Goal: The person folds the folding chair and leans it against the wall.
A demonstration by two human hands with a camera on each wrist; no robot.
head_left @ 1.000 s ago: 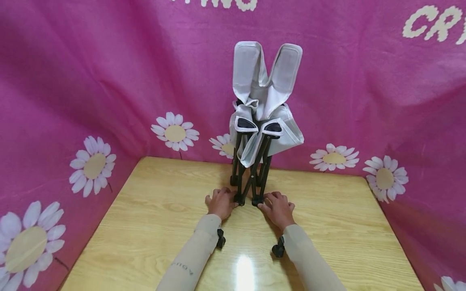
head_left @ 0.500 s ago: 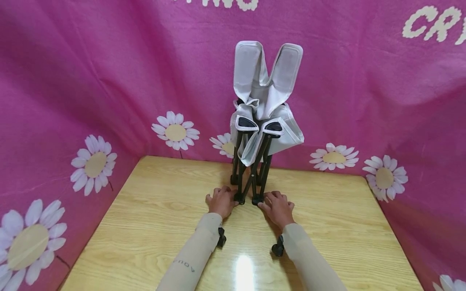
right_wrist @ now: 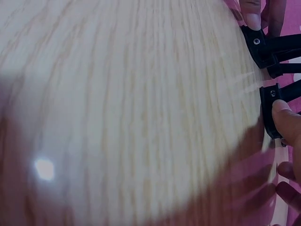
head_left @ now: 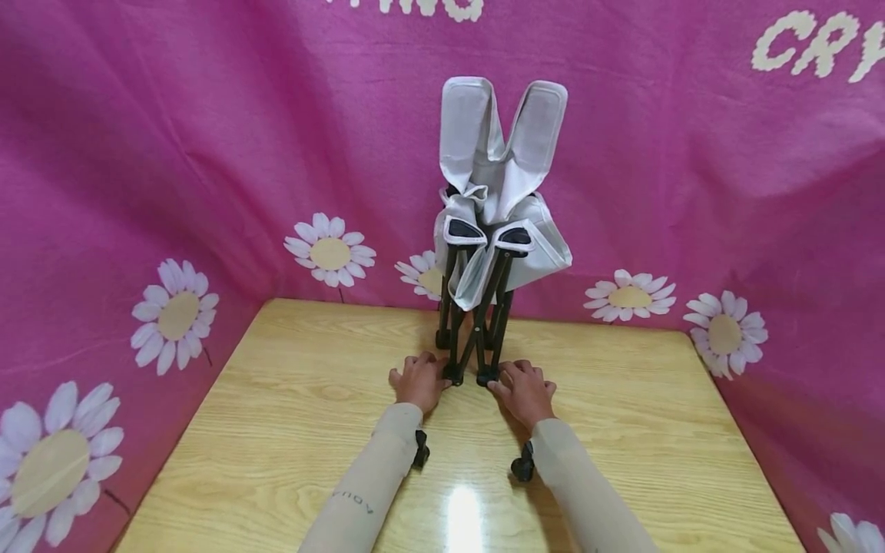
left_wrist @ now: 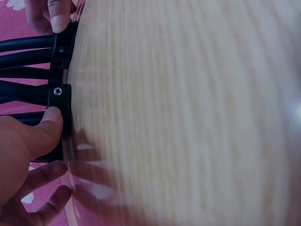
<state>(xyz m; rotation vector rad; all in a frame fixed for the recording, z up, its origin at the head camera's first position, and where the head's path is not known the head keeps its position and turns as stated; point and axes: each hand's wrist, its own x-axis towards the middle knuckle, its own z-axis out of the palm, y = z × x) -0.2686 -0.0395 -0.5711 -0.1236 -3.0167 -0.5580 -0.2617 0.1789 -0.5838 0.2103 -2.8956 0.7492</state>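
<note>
A folding chair with pale grey fabric and black legs stands upright, folded narrow, toward the back of the table. My left hand grips its left front foot; in the left wrist view the thumb presses on the black foot just below a screw. At the right front foot, my right hand holds on in the same way, its thumb over the foot in the right wrist view. The other fingers of both hands reach round beside the feet, partly hidden.
The wooden table carries a bright light reflection near its front. Close behind the chair hangs a pink cloth with white daisies and lettering, which also lines both sides. Each wrist wears a small black camera mount.
The head view has shifted slightly. Both hands stay at the front feet, and the chair keeps its folded shape.
</note>
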